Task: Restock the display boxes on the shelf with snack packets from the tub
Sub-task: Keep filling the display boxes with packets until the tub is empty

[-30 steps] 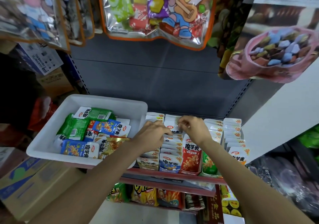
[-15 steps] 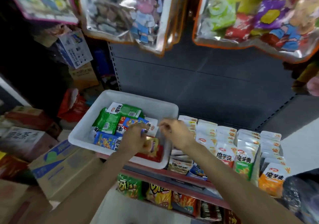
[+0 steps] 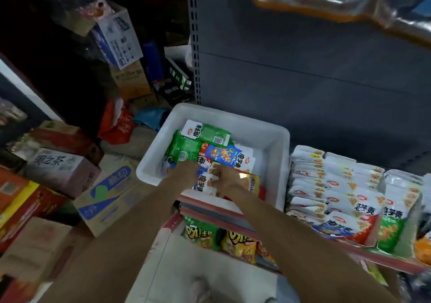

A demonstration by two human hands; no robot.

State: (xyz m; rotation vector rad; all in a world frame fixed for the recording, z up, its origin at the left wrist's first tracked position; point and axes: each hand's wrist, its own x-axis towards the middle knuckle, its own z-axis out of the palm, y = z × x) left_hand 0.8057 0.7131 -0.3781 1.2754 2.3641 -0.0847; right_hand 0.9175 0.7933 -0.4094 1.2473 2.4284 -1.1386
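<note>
Both your forearms run up from the lower edge of the view toward 12 o'clock and meet inside the white tub, which sits on the shelf at the left end of the display rows. Your left hand lies palm down at the tub's near-left corner, fingers curled over the pile of snack packets; the blur hides whether it actually grips one, so I cannot tell. Your right hand sits just beside it at 3 o'clock, knuckles up, fingers and thumb pinching a white-and-blue packet that stands between your two hands. That packet's long axis runs roughly from 6 to 12 o'clock, its printed face toward you.

The rest of the stock in the tub lies flat and mixed. Two green packets sit at the far-left side, one with its long axis toward 1 o'clock, the other crossing it toward 3 o'clock. A blue packet lies at the middle, long axis running from 10 to 4 o'clock. A gold packet rests under your right wrist.

At 3 o'clock from the tub, touching its wall, the display boxes hold upright rows of packets, white tops pointing toward 12 o'clock. Cardboard cartons stand on the floor at 9 o'clock.
</note>
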